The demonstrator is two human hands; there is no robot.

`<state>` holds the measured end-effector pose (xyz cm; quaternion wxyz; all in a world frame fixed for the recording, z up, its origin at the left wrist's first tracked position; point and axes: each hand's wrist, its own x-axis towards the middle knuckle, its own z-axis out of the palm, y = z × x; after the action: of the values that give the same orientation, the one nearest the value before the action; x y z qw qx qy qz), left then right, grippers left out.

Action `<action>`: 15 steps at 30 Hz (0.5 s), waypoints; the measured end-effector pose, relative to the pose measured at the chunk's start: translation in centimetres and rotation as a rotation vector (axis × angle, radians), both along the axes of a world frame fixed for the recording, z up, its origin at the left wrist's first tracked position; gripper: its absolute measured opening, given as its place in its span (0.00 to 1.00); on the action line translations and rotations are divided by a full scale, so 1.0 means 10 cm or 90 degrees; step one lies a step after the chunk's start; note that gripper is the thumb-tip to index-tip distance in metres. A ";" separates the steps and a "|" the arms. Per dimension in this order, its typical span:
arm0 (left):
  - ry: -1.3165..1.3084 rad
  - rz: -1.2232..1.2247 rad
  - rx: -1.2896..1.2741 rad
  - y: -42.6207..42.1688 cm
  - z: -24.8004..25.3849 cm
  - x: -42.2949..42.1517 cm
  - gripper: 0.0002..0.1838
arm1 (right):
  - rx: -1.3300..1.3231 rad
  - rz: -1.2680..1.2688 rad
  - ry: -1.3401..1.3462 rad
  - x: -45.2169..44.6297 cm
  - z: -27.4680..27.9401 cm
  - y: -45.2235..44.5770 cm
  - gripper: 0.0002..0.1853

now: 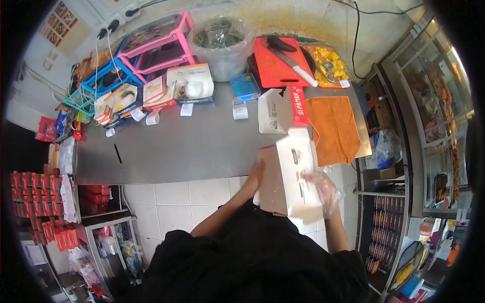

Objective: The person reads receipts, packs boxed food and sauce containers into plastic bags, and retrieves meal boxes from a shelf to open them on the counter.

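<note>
A white and brown cardboard box (pixel 288 177) is held up between both hands, in front of the body at the table's front edge. My left hand (pixel 256 177) is closed on its left side, the fingers partly hidden. On the right side my right hand (pixel 323 188), in a clear plastic glove and somewhat blurred, grips the box. Just behind stands another open box with a red "SI PAMAN" flap (pixel 298 107). An orange cloth (pixel 334 130) lies to the right of the boxes.
The steel table (pixel 166 146) holds filled boxes (pixel 194 83), a blue scale (pixel 245 87), a red cutting board (pixel 283 63) with a knife (pixel 293 63), a tray of yellow food (pixel 328 60), and a large plastic-lined tub (pixel 222 50). Stacked baskets (pixel 156 45) stand back left.
</note>
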<state>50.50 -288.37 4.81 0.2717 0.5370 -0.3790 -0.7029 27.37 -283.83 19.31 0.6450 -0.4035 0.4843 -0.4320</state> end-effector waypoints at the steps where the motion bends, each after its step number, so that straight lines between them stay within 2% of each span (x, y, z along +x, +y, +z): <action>1: -0.007 -0.024 0.015 -0.04 -0.04 -0.12 0.40 | -0.107 -0.058 0.062 -0.06 0.08 0.11 0.16; 2: -0.014 -0.049 0.029 -0.07 -0.07 -0.24 0.40 | -0.207 -0.124 0.136 -0.13 0.16 0.23 0.16; 4: 0.067 0.021 0.035 -0.09 0.10 -0.36 0.39 | -0.085 -0.256 0.408 -0.69 0.51 0.20 0.13; 5: 0.057 -0.001 0.026 -0.14 0.16 -0.32 0.38 | 0.002 -0.306 0.520 -0.98 0.69 0.19 0.12; 7: 0.035 -0.044 0.011 -0.30 0.23 -0.08 0.37 | -0.245 -0.576 0.472 -1.26 0.76 0.31 0.12; 9: -0.015 -0.019 -0.024 -0.45 0.12 0.07 0.35 | -0.448 -0.649 1.127 -1.37 0.62 0.08 0.13; 10: -0.029 -0.011 -0.025 -0.55 0.06 0.14 0.34 | -0.319 -0.481 1.640 -1.46 0.33 0.03 0.14; 11: -0.042 -0.002 -0.024 -0.61 0.03 0.19 0.34 | -0.267 -0.319 2.155 -1.55 0.05 -0.02 0.16; 14: -0.036 0.003 -0.036 -0.76 0.17 0.24 0.30 | -0.041 -0.070 2.256 -1.96 -1.61 -0.05 0.17; 15: -0.036 0.010 -0.055 -0.81 0.14 0.25 0.29 | -0.217 -0.228 1.624 -1.61 -1.46 -0.07 0.17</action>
<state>53.01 -296.51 6.24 0.2892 0.5472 -0.4126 -0.6684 11.25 -284.50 4.71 -0.3933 -0.5341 0.7390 0.1187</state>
